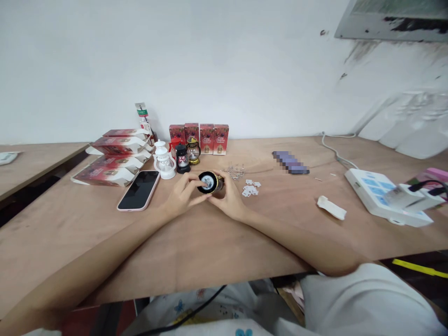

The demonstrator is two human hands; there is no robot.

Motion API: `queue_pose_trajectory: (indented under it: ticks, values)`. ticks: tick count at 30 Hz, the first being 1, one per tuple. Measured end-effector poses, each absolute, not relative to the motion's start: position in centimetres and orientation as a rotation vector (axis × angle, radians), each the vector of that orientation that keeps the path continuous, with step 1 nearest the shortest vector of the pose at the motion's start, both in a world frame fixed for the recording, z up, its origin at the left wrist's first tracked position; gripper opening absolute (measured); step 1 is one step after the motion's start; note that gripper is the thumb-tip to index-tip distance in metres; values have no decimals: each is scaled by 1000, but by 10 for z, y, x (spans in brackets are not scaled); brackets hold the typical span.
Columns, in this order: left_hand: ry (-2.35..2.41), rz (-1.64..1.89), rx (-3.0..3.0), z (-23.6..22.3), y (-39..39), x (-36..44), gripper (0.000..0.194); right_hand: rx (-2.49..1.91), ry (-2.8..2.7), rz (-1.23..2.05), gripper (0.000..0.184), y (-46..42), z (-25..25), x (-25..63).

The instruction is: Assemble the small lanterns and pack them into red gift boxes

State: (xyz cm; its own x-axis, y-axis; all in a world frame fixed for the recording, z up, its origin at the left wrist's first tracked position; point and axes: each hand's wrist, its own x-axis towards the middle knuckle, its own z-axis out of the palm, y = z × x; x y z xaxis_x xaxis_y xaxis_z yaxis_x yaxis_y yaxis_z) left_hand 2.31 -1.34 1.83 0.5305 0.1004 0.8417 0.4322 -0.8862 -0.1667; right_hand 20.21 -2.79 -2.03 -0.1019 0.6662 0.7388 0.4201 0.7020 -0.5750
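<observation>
head view: the left hand point(182, 193) and right hand point(231, 198) grip a small black-and-gold lantern point(220, 183) over the table point(196, 256), its round base tipped toward the person. left fingers press at the base; right fingers curl round the side. a white lantern point(164, 162) stands near the phone point(139, 190), beyond the left hand.

Forearms point(129, 238) angled inward, left hand point(181, 196) curled, right hand point(229, 199) curled close beside

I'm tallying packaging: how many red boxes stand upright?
4: leftmost box and second box behind the standing lanterns; third box and rightmost box right of them. More could hide behind.
</observation>
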Motion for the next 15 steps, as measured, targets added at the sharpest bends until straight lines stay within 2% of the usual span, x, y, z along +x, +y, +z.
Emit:
queue_pose_trajectory:
  ticks: [7, 11, 15]
  values:
    - [-438, -1238, -2460, 16, -13, 24, 24, -961, -1733, 178, 55, -28, -23, 205]
    - [-475, -1346, -2493, 16, -12, 25, 32, -974, -1682, 112, 50, -29, -22, 204]
    - [-913, -1470, -2554, 15, -4, 21, 14, -929, -1602, 122, 50, -25, -22, 206]
